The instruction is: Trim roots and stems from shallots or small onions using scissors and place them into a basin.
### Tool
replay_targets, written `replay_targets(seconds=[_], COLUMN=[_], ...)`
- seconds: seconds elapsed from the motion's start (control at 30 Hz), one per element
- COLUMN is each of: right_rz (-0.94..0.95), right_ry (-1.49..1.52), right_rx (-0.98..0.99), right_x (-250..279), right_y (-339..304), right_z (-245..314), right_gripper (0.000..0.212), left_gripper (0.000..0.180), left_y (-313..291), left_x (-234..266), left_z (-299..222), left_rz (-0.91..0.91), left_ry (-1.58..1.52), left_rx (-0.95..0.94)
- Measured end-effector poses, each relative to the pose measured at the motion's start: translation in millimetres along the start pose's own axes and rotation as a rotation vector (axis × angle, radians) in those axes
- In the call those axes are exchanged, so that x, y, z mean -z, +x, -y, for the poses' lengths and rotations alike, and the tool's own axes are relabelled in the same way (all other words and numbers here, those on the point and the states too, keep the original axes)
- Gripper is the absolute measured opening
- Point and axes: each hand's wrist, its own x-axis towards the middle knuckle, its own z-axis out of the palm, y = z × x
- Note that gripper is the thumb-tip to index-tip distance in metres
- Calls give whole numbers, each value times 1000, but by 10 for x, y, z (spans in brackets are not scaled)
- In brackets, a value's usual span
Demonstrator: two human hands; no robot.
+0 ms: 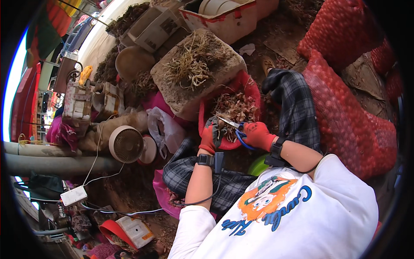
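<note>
My right hand [257, 135], in a red glove, is closed on a pair of scissors [230, 122] with blue handles. Their metal blades point left toward my left hand [209, 135], which wears a red and dark grey glove. The left fingers are curled at the near left side of a red basin [258, 96]; what they grip is too small to make out. Dry reddish-brown bulbs and husks [235, 105] that look like shallots fill the basin, just beyond both hands.
A foam block [172, 97] topped with dry trimmed stalks [189, 64] stands beyond the basin. Red mesh sacks of bulbs [345, 116] bulge at the right. A small fan [126, 143], a white plastic bag [163, 127] and a power strip [73, 195] with trailing cords lie left.
</note>
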Motion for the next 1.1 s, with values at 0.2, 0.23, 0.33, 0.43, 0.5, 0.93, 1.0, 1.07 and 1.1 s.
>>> replay_targets(seconds=[0.2,0.23,0.33,0.43,0.5,0.93,1.0,1.07,1.1], right_rz=[-49,-23,-7,-81,-150,-110,-121,-117,-113], right_ry=[362,357,267,145,89,3,242,241,239], right_rx=[-30,-33,-45,-36,-4,-28,-50,-48,-48], right_x=[-196,-84,183,300,327,79,118,234,286], right_y=[13,-20,-142,-196,-197,-134,-158,-186,-194], right_z=[-133,-124,-89,-110,-90,-228,-153,-96,-66], right_gripper=[52,50,49,50,49,44,45,45,46], left_gripper=[36,38,43,42,42,46,45,45,41], left_y=[1,-8,-8,19,-11,45,44,43,37], left_x=[5,23,7,19,-17,109,49,-11,-29], left_z=[60,98,316,150,295,-99,7,110,164], left_rz=[-73,-113,-160,-222,-196,-65,-117,-167,-229], left_ry=[192,321,-17,-71,-205,188,-97,-387,-564], left_rx=[-106,-205,-44,5,9,-127,97,320,326])
